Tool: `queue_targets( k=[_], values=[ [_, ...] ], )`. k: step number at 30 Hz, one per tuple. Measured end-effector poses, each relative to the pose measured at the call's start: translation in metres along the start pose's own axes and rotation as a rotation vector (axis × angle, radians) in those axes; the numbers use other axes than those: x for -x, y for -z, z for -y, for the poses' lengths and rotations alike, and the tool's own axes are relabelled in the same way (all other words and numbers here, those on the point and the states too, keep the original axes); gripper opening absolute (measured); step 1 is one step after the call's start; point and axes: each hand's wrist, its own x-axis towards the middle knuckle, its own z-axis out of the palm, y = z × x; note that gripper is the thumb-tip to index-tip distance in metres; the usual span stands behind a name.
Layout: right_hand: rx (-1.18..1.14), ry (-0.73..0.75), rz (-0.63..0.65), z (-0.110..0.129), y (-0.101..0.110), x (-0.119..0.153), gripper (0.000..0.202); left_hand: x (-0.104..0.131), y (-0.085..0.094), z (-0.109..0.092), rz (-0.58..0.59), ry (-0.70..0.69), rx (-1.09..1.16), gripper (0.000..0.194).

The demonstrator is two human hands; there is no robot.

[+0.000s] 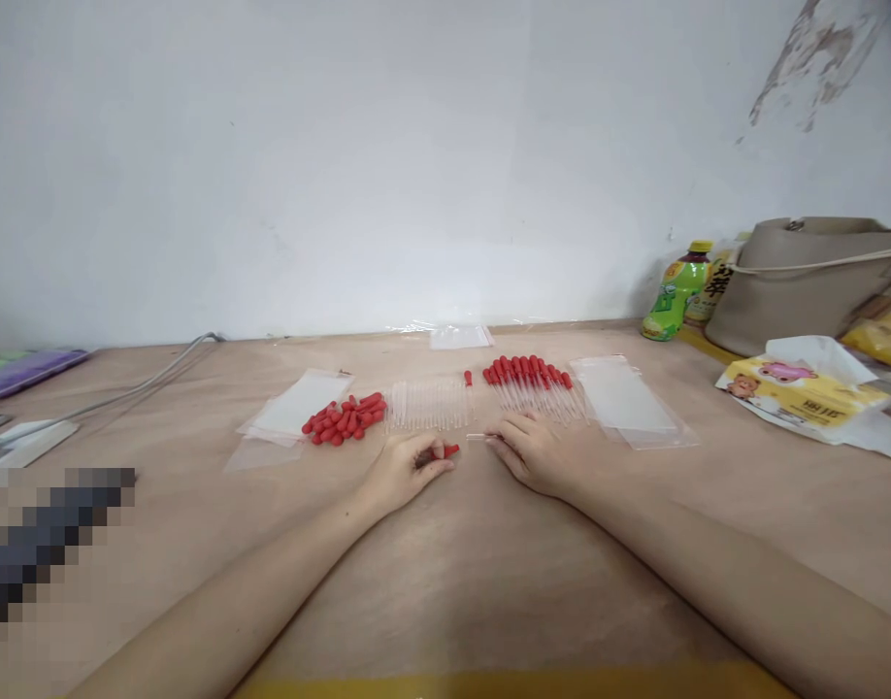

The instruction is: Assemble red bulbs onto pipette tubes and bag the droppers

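Between the closed thumb and fingers of my left hand [411, 468] is a red rubber dropper bulb [450, 450], its narrow end pointing right. My right hand [531, 450] pinches a thin clear glass dropper tube [476, 437], whose end points left toward the bulb. A small gap separates the two. Beyond my left hand lies a heap of loose red bulbs [344, 419]. Bare glass tubes [429, 404] lie side by side in the middle. Past my right hand rests a row of droppers with red bulbs fitted [529, 374]. One single red bulb [468, 378] lies between the groups.
Clear plastic bags [300, 406] lie left of the bulbs, and more bags [627, 398] lie right of the droppers. A green bottle [675, 294], a grey-beige bag [787, 282] and a yellow tissue pack [802, 388] stand or lie at right. A cable [161, 374] crosses the left side.
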Motion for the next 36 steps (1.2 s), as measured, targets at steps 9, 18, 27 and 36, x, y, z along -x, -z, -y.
queue_targets(
  k=[9, 18, 27, 36],
  values=[
    [-0.048, 0.063, -0.11, 0.007, -0.003, 0.0, 0.022, -0.002, -0.005, 0.005, -0.092, -0.127, -0.148, 0.021],
    [-0.072, 0.066, -0.056, 0.016, 0.006, -0.006, 0.021, -0.003, -0.003, -0.001, -0.103, -0.121, -0.088, 0.015],
    [-0.093, 0.113, 0.09, 0.011, 0.012, -0.008, 0.021, 0.001, -0.003, -0.001, 0.002, -0.172, -0.086, 0.016],
    [-0.004, 0.152, 0.025, 0.007, -0.008, -0.004, 0.028, -0.002, -0.005, 0.0, -0.029, -0.157, -0.149, 0.017]
  ],
)
